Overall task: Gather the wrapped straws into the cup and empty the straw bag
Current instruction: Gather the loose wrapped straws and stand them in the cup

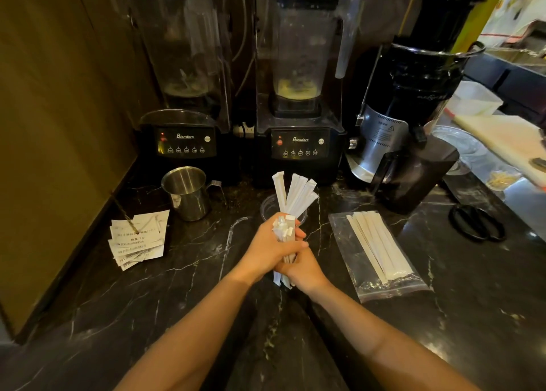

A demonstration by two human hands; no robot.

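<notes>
Both hands grip one bundle of white wrapped straws (284, 231) over the dark marble counter. My left hand (270, 247) wraps its upper part and my right hand (304, 269) clasps the lower part. Behind the hands stands a clear plastic cup (267, 206), mostly hidden, with several wrapped straws (295, 195) fanning up out of it. To the right, a clear zip bag (348, 254) lies flat with several wrapped straws (378, 246) still inside.
A steel pitcher (187, 192) stands at the left, beside a stack of paper slips (139, 237). Two blenders (298, 142) and a black juicer (410, 118) line the back. Black scissors (475, 222) lie at the right.
</notes>
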